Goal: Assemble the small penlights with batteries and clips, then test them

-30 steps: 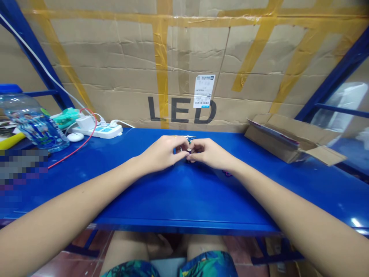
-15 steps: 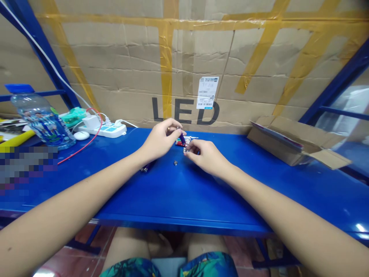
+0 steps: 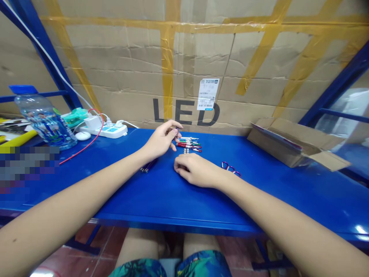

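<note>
A big blue table (image 3: 178, 204) stands in front of a brown cardboard wall (image 3: 115, 69). The row of small pens (image 3: 188, 144) lies near the far edge of the table, neat and side by side, so each one is easy to pick up. The left hand (image 3: 161, 140) is just left of the row, and its fingers (image 3: 173, 124) curl near something thin, but I cannot tell if they hold it. The right hand (image 3: 196, 171) rests in front of the row, fingers curled in. I cannot tell if they hold anything. Tiny metal bits (image 3: 186, 151) sit just in front of the row, dark pens (image 3: 148, 165) lie to its left, and looped clips (image 3: 230, 169) lie to its right.
</note>
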Available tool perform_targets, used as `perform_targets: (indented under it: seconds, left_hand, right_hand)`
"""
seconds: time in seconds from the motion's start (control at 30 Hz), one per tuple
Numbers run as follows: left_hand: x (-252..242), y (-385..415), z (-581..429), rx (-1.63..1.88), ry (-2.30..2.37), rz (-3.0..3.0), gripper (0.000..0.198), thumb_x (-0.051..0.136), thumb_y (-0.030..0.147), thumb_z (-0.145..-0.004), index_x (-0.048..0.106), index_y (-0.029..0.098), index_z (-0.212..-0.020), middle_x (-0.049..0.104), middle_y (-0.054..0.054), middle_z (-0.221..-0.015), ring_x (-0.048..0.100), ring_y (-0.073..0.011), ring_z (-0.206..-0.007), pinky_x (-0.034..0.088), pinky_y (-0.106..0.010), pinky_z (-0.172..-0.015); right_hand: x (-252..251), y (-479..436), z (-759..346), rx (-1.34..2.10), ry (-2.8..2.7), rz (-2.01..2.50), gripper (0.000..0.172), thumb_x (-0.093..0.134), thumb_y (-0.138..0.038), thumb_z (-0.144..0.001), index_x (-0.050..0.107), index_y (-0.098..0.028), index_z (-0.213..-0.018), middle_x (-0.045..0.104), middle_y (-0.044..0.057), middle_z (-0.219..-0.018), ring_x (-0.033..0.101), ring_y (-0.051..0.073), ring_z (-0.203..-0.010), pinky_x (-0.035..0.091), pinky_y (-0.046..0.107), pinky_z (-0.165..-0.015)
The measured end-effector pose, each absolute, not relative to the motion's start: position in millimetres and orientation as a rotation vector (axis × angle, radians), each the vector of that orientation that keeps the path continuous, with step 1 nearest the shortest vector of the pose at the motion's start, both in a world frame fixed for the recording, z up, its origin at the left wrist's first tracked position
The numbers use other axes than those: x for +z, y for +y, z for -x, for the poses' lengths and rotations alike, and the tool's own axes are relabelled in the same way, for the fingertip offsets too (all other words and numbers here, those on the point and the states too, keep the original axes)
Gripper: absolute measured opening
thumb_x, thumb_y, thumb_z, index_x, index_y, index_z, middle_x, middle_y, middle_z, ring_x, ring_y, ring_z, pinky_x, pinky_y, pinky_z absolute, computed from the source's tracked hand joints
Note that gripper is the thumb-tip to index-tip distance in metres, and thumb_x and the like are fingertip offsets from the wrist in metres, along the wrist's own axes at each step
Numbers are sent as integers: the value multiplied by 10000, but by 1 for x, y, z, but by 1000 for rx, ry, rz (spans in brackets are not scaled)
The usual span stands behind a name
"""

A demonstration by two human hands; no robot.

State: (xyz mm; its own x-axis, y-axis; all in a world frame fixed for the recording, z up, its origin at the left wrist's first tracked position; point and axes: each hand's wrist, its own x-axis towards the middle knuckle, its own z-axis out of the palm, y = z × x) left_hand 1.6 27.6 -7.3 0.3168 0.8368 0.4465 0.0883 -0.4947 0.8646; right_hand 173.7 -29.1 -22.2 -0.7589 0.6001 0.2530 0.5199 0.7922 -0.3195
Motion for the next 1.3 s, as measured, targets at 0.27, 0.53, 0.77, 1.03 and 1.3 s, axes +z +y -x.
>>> perform_targets:
  seconds: [0.27, 0.53, 0.77, 1.03, 1.3]
  left_hand:
    - [-12, 28, -1, 1114, 760, -1898, 183, 565, 243, -918, 624, 164, -1072, 605, -34, -814, 619, -131, -733, 578, -232, -555]
    - [-13, 20, -1, 994, 877, -2067, 224, 614, 294, -887, 683, 143, -1039, 684, -40, -856, 625, -121, -608, 546, -295, -637]
    - [-13, 9, -7, 971, 850, -2185, 191, 619, 309, -881, 688, 162, -982, 705, -27, -872, 623, -134, -672, 508, -277, -662]
    - [-12, 9, -2, 918, 819, -2377, 133, 641, 280, -877, 673, 199, -978, 725, -12, -968, 657, -180, -928, 477, -308, -852]
    - [-8, 3, -5, 888, 875, -2507, 87, 595, 245, -910, 635, 182, -956, 705, -7, -940, 635, -166, -876, 454, -287, -792]
  right_hand:
    - [-14, -30, -187, 576, -2498, 997, 81, 565, -101, -811, 591, -177, -800, 609, 7, -690, 530, 134, -630, 373, 258, -598]
    - [0, -9, -217, 578, -1905, 978, 81, 597, -257, -849, 604, -179, -868, 619, 16, -728, 552, 147, -651, 433, 296, -627]
    - [-8, -8, -212, 690, -1946, 893, 133, 651, -298, -837, 594, -187, -882, 656, 29, -777, 593, 155, -687, 473, 302, -646]
    - [-11, -5, -214, 782, -1960, 822, 188, 692, -247, -808, 558, -202, -933, 670, 5, -746, 613, 153, -688, 486, 304, -664]
    - [-16, 1, -215, 924, -1989, 950, 143, 630, -296, -844, 644, -160, -801, 684, 36, -700, 598, 137, -586, 474, 277, -578]
